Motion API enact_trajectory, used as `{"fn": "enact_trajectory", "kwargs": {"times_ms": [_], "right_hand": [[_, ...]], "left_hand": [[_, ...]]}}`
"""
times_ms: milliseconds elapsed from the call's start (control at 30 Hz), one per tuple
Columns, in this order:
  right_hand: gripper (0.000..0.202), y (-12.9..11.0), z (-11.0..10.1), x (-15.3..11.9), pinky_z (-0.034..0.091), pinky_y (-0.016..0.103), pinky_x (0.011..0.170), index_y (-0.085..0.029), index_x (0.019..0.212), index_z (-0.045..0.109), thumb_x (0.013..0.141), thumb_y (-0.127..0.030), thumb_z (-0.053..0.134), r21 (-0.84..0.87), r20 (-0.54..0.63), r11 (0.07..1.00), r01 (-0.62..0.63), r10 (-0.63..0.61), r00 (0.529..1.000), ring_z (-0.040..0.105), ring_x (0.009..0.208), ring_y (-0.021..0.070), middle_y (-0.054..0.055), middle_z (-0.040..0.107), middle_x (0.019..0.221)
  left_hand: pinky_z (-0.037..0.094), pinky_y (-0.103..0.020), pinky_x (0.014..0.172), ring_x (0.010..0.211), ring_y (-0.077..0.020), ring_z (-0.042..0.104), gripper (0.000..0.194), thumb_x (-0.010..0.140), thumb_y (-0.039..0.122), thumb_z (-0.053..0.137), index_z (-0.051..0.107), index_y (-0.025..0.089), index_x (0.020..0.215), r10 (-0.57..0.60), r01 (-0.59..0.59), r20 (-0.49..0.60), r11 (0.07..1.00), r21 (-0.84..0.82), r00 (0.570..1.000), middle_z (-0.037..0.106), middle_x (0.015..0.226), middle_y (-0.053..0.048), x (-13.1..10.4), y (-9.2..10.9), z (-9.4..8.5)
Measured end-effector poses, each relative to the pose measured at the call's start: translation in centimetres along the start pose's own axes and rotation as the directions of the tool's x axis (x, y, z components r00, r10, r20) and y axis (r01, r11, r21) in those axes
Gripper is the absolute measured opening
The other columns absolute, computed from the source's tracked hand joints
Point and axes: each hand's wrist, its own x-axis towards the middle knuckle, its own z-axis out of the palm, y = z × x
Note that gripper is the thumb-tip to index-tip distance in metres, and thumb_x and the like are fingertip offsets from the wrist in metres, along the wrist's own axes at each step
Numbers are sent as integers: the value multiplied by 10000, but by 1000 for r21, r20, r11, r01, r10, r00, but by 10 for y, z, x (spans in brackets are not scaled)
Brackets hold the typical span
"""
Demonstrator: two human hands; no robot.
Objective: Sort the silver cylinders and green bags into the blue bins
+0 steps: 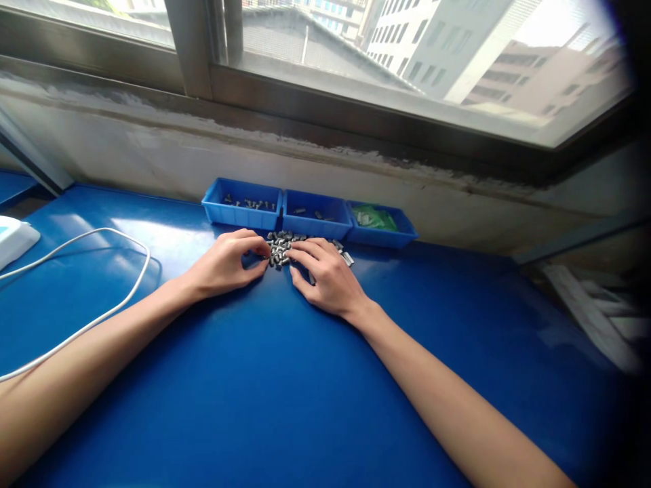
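3 blue bins [242, 211] in a row at far edge of bench [285, 379]. 1 pile of small metal parts [281, 246], too many to count. 1 white cable [91, 318]. 2 hands: left [226, 264], right [328, 274].

Place: small workshop bench | signs: blue worktable [285, 379], three blue parts bins [310, 215], heap of small metal parts [281, 245], window [386, 54]

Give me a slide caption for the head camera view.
Both hands, left hand and right hand, pick at a pile of small metal parts before three blue bins.
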Motion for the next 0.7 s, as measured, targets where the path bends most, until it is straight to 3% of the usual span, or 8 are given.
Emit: {"fn": "enact_trajectory", "kwargs": {"times_ms": [167, 267, 367, 467, 533, 700], "right_hand": [[267, 1, 2, 0, 519, 495, 1044, -177, 1216, 697, 979, -216, 580, 2, -22, 1000, 19, -19, 1000, 599, 1212, 300, 126, 712, 1286], [263, 1, 2, 0, 521, 496, 1041, -178, 1212, 697, 977, -213, 582, 4, -22, 1000, 22, -22, 1000, 602, 1207, 299, 123, 715, 1280], [263, 1, 1, 0, 520, 498, 1040, -172, 1211, 695, 976, -210, 585, 7, -25, 1000, 27, -27, 999, 603, 1202, 301, 122, 717, 1277], [258, 1, 1, 0, 520, 496, 1043, -171, 1205, 696, 973, -207, 588, 8, -30, 1000, 30, -30, 999, 607, 1190, 299, 121, 720, 1269], [256, 1, 1, 0, 521, 493, 1043, -169, 1201, 697, 972, -205, 589, 8, -33, 999, 32, -31, 999, 611, 1182, 297, 122, 722, 1265], [254, 1, 2, 1, 526, 491, 1038, -165, 1196, 701, 969, -205, 595, 4, -38, 999, 33, -32, 999, 614, 1180, 297, 126, 724, 1263]], "left_hand": [[535, -253, 741, 766, -146, 675, 137, 814, 166, 658, 720, 167, 937, -14, 13, -46, 999, -34, 999, 748, 886, -26, 0, 1, 0], [564, -253, 726, 727, -138, 680, 156, 811, 191, 694, 724, 158, 961, -97, 80, -111, 986, -149, 989, 757, 888, -34, 0, 3, 0], [614, -284, 790, 778, -161, 726, 196, 815, 271, 762, 731, 151, 966, -247, 172, -149, 904, -391, 958, 771, 927, -57, 1, 4, -1], [635, -330, 870, 860, -197, 756, 281, 778, 357, 839, 746, 149, 942, -353, 226, -113, 782, -581, 929, 784, 950, -74, 2, 1, -3], [637, -346, 882, 880, -211, 759, 306, 758, 388, 863, 765, 145, 915, -358, 229, -83, 743, -629, 930, 786, 952, -84, 3, -2, -4], [635, -326, 865, 899, -213, 751, 295, 756, 394, 876, 816, 147, 905, -274, 181, -51, 750, -636, 960, 779, 995, -102, 8, -4, -4]]}}
